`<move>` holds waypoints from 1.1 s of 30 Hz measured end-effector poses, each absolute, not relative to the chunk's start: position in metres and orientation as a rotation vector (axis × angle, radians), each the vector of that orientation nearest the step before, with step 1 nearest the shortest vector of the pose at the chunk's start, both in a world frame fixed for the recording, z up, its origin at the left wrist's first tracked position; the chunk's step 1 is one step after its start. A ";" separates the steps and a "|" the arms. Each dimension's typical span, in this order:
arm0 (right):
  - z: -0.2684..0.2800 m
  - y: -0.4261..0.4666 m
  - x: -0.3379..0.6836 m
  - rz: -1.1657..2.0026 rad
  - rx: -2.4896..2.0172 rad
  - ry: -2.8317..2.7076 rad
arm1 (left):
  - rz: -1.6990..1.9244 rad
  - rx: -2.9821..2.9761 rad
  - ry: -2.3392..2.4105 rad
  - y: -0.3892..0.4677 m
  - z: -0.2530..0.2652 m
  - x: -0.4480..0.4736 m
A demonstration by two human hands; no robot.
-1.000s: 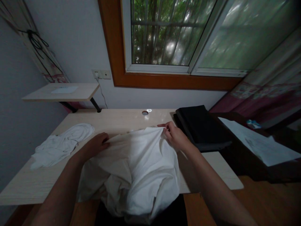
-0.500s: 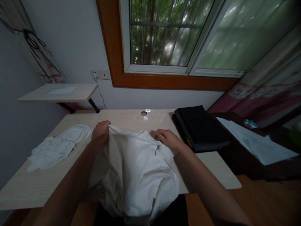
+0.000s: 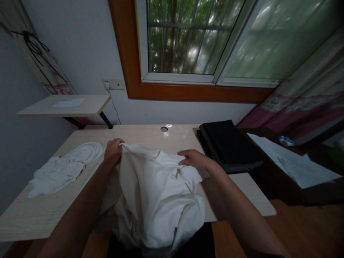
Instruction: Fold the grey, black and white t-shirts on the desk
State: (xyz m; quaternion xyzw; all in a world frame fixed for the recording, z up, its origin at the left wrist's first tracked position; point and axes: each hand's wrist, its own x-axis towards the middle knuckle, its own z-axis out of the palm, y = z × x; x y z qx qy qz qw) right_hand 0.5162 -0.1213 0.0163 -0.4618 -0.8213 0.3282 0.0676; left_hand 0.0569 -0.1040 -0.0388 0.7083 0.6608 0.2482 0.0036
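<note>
A white garment (image 3: 158,193), which looks like a shirt, is spread between my hands and hangs down over the table's near edge toward my lap. My left hand (image 3: 113,149) is closed on its upper left corner. On the other side, my right hand (image 3: 195,158) pinches the upper right edge, thumb underneath. Between the hands the top edge runs nearly straight, with a slight sag. The lower part lies in loose folds. A second white cloth (image 3: 67,166) lies crumpled on the table, left of my left arm and apart from it.
Black folders (image 3: 228,145) are stacked at the right of the pale wooden table (image 3: 145,134). A raised shelf (image 3: 94,105) with a paper stands at the back left. Farther right, a paper sheet (image 3: 292,161) lies on a dark surface. A window (image 3: 193,43) is ahead.
My right hand has moved slightly right and down and now grips the garment's upper edge. My left hand has shifted a little left, drawing the top edge wider.
</note>
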 end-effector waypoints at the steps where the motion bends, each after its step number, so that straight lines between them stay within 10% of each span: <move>1: 0.019 -0.120 0.519 0.906 -1.415 -2.481 | 0.788 2.210 2.061 -0.104 -0.039 0.055; 8: 0.043 -0.107 0.529 -0.052 -1.709 -2.188 | 0.797 2.245 1.798 -0.109 -0.034 0.048; 20: 0.057 -0.079 0.499 -0.470 -1.736 -1.976 | 0.889 2.026 2.097 -0.082 -0.016 0.040; 33: -0.015 -0.095 0.427 0.038 -1.124 -2.510 | 0.383 2.136 2.449 -0.061 -0.001 0.061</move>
